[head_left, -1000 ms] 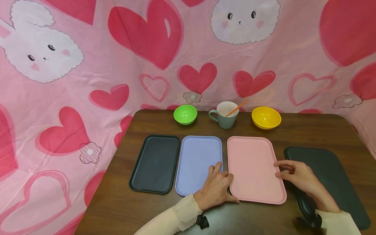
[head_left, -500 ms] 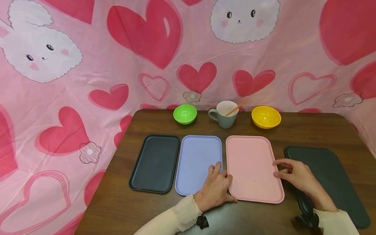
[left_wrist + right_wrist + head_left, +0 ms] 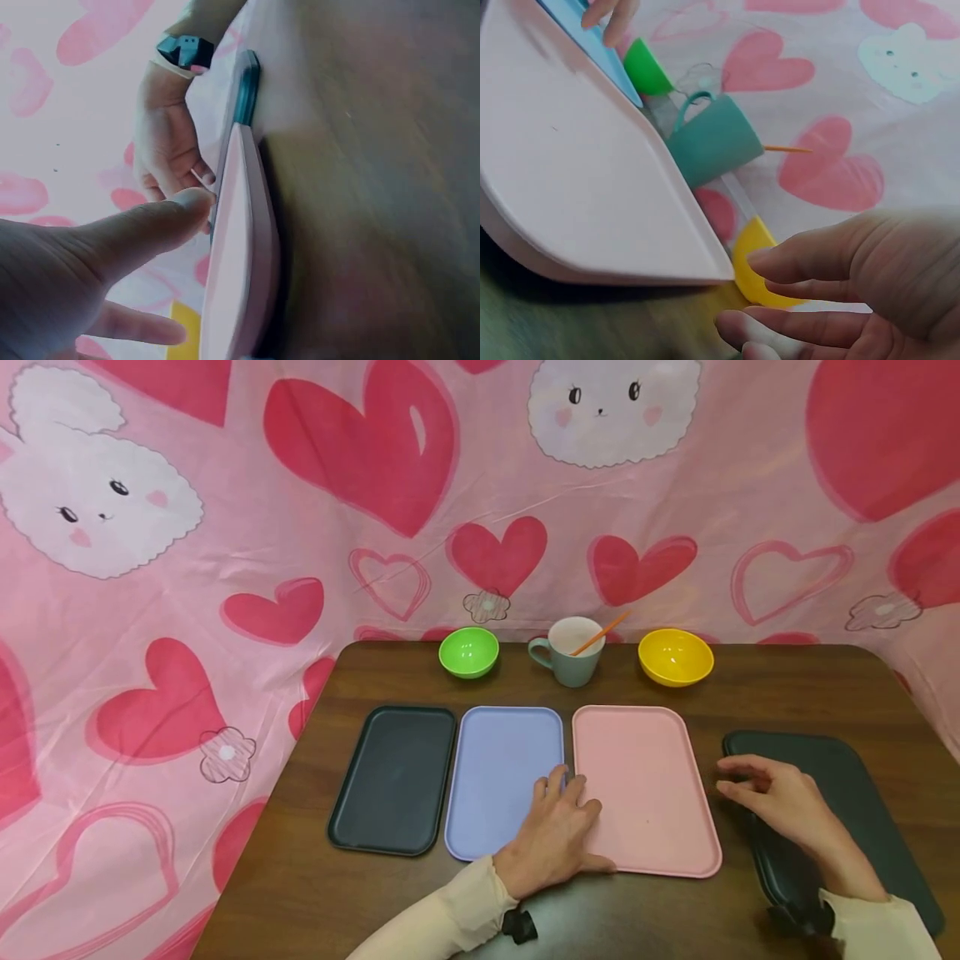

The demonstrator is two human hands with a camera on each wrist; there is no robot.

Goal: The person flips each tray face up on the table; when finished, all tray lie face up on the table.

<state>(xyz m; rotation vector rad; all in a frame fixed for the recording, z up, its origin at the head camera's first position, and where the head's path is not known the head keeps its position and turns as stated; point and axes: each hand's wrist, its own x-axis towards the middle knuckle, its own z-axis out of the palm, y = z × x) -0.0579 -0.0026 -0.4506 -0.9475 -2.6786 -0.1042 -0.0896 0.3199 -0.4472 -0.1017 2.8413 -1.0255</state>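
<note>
A pink tray (image 3: 652, 777) lies flat on the brown table, right of a periwinkle-blue tray (image 3: 504, 760). My left hand (image 3: 551, 831) reaches over the narrow gap between these two trays with its fingers spread, overlapping both in the head view. Its thumb (image 3: 161, 225) extends along the near end of the pink tray in the left wrist view. My right hand (image 3: 787, 802) hovers right of the pink tray, apart from its edge and holding nothing; its fingers are loosely bent. Beneath that hand and forearm lies a large dark tray (image 3: 836, 777), set at an angle and partly hidden.
At the far left of the row lies a smaller dark tray (image 3: 393, 781). Along the back edge stand a green bowl (image 3: 469, 652), a grey-green mug (image 3: 573, 660) with an orange stick (image 3: 602, 633) in it, and a yellow bowl (image 3: 675, 657). A heart-patterned cloth hangs behind.
The pink tray has shifted slightly left, toward the blue one. My right hand has come off its right edge and drawn away to the right. My left hand has stayed nearly in place.
</note>
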